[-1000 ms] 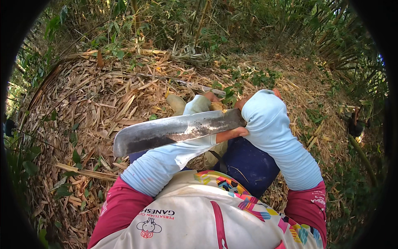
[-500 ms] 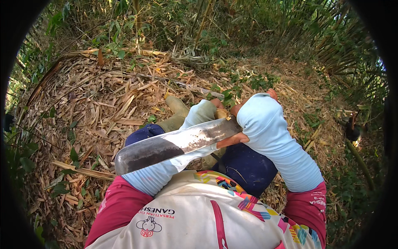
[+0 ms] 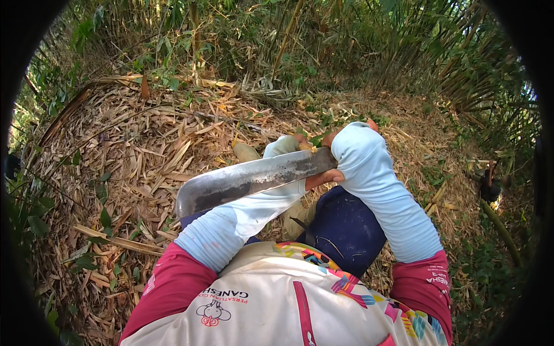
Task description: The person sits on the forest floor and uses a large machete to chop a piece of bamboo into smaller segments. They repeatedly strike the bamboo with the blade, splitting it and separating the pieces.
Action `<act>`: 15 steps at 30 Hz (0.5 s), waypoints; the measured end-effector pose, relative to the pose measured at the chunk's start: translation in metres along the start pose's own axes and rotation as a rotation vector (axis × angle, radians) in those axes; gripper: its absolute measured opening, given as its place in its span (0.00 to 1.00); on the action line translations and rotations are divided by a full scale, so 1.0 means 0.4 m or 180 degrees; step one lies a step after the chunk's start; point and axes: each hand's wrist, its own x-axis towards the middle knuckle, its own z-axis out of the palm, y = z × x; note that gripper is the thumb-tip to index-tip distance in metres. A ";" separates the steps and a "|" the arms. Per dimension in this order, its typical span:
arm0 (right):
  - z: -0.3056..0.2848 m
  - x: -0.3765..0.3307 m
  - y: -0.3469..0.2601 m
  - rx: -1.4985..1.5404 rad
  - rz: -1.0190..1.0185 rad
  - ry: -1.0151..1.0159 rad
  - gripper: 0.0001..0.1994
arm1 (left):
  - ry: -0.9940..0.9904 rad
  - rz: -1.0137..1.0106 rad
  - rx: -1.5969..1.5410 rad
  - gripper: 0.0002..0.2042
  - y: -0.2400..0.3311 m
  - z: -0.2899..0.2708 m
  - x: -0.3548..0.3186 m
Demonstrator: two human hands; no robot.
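A machete (image 3: 254, 177) with a broad, dark-stained steel blade lies slantwise across my body, its blunt end toward the left. My right hand (image 3: 330, 138), mostly covered by a pale blue sleeve, is closed at the blade's right end; the handle is hidden. Partly behind the blade is my left hand (image 3: 324, 178), its thumb stretched along the lower edge and its other fingers showing above. Between the hands, a small pale yellow woody piece (image 3: 314, 149) shows just over the blade's upper edge, apparently in my left hand; most of it is hidden.
Dry bamboo leaves (image 3: 138, 150) cover the ground. My dark blue trouser leg (image 3: 346, 230) and an olive boot (image 3: 245, 152) are below the blade. A split stalk (image 3: 118, 239) lies at left, a green pole (image 3: 501, 230) at right. Bamboo thicket (image 3: 369, 46) stands ahead.
The machete blade has shifted up and slightly right, away from my body, and its tilt is a little flatter. Both hands stay close together, with the right sleeve slightly higher.
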 end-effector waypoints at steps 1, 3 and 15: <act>-0.038 0.003 -0.014 0.0040 -0.0030 -0.0019 0.13 | -0.0033 0.0087 0.0354 0.27 0.003 -0.009 0.006; -0.036 0.026 -0.005 0.0216 0.0538 -0.0104 0.09 | -0.0248 -0.0097 0.0757 0.27 0.021 -0.050 0.006; 0.067 -0.081 0.172 0.1170 0.2512 0.0672 0.16 | -0.0167 -0.0608 -0.0316 0.30 0.049 -0.119 -0.023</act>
